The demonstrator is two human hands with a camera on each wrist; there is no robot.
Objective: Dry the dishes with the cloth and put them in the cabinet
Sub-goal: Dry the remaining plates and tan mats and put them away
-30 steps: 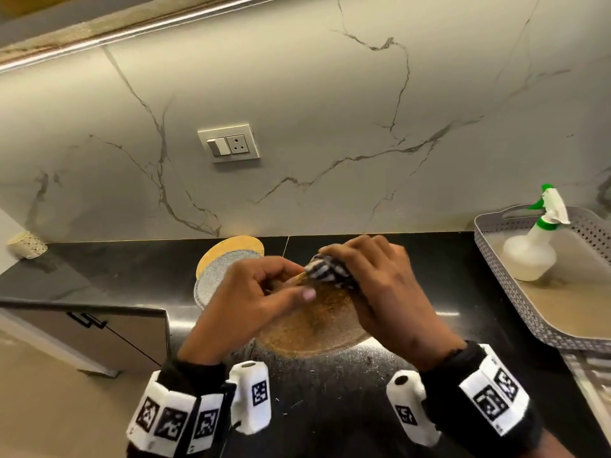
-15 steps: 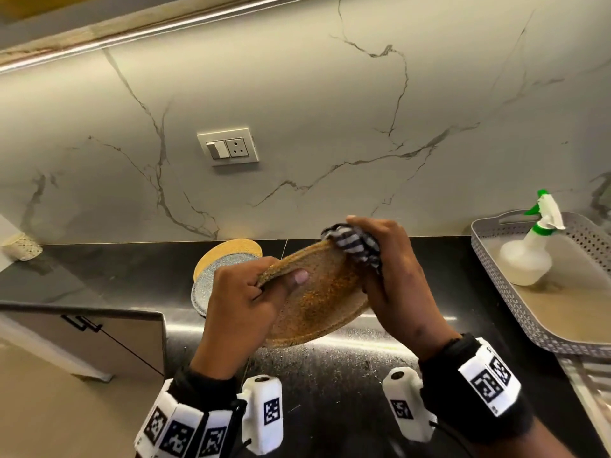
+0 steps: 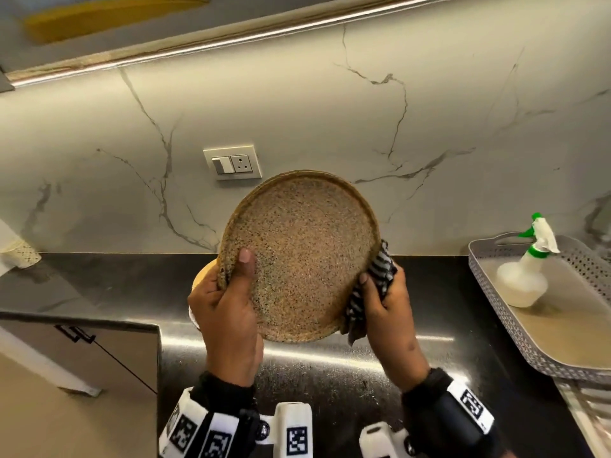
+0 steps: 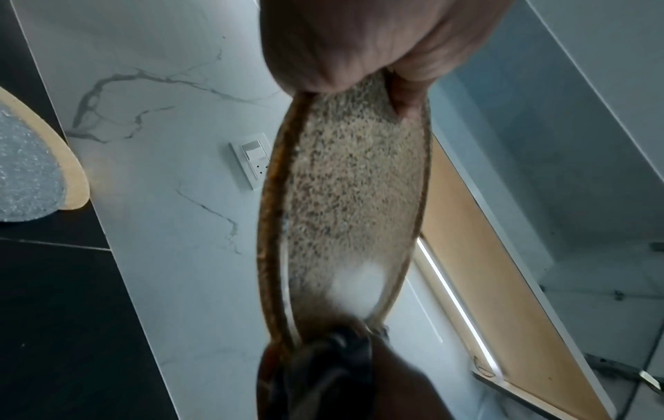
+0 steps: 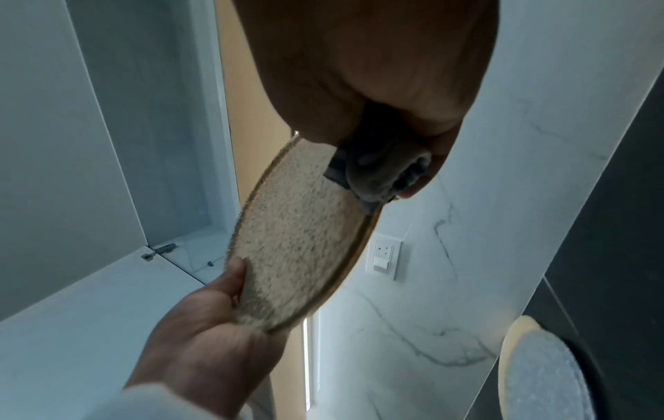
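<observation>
A round speckled brown plate (image 3: 302,256) is held nearly upright above the black counter, its face toward me. My left hand (image 3: 228,302) grips its left rim, thumb on the face, as the left wrist view shows on the plate (image 4: 345,199). My right hand (image 3: 383,302) pinches a black-and-white striped cloth (image 3: 372,292) against the plate's right rim; in the right wrist view the cloth (image 5: 363,173) is folded over the edge of the plate (image 5: 298,244). Behind the plate, a yellow plate (image 3: 203,276) peeks out on the counter; it and a grey plate (image 4: 25,176) lie stacked.
A grey perforated tray (image 3: 496,312) with a white spray bottle (image 3: 525,276) stands at the right. A wall socket (image 3: 233,163) is on the marble backsplash. An open cabinet door (image 3: 82,352) juts out at lower left. A yellow dish (image 3: 109,14) shows overhead.
The plate has been lifted and tipped from nearly flat over the counter to upright, facing me. The cloth has slid from the top rim down to the right rim.
</observation>
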